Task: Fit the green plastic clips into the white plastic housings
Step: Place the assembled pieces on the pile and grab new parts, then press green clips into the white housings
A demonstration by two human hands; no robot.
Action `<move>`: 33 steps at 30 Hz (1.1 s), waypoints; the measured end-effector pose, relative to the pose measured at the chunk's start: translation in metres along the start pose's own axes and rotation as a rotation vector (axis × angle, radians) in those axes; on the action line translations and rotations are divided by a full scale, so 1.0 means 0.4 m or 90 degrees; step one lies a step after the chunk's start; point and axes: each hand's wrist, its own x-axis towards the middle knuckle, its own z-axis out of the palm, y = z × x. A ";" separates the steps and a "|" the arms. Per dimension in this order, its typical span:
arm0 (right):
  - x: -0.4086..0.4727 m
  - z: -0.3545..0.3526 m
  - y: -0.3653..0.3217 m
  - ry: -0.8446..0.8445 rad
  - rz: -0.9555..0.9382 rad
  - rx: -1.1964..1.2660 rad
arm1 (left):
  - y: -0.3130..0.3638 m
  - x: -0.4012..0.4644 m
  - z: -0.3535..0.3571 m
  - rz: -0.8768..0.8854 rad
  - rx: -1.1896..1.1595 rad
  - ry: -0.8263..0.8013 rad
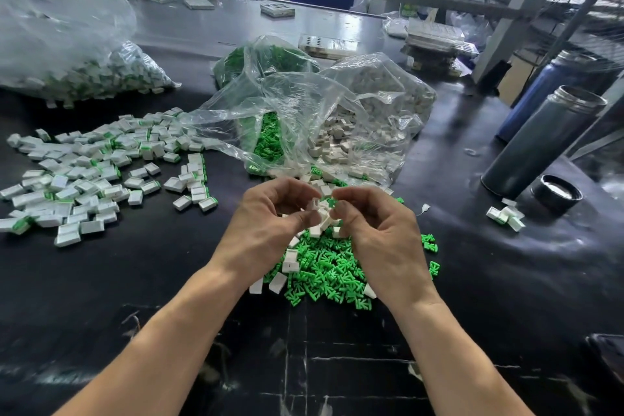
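1. Left hand (pixel 270 213): grip closed on a white housing (pixel 315 209), thumb and curled fingers pinching it, raised above the table (pixel 152 280).
2. Right hand (pixel 371 223): grip pinched a green clip (pixel 332 202) at the fingertips, clip touching the housing's upper edge. Couldn't tell if seated.
3. Directly under both hands: loose green clips pile (pixel 324 273) on the table, a few bare white housings (pixel 287 267) mixed in at its left edge.
4. Left of hands: spread of assembled pieces (pixel 84 179), white with green showing.
5. Behind hands: open clear bag (pixel 304 118) holding green clips on the left, white housings on the right.
6. Far left: another clear bag (pixel 84 71) of white/green parts.
7. Right: steel flask (pixel 547 142) upright, its black cap (pixel 556 194) just beside the base, small cluster of white pieces (pixel 505 215) near the cap.
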 end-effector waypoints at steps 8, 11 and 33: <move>-0.004 0.007 -0.011 0.009 0.011 0.103 | 0.002 -0.002 0.012 0.010 0.044 0.002; -0.003 0.006 -0.011 0.002 0.017 0.107 | 0.002 -0.003 0.013 0.015 0.046 0.005; -0.004 0.007 -0.006 0.025 0.025 0.056 | 0.005 -0.005 0.012 0.016 0.069 0.013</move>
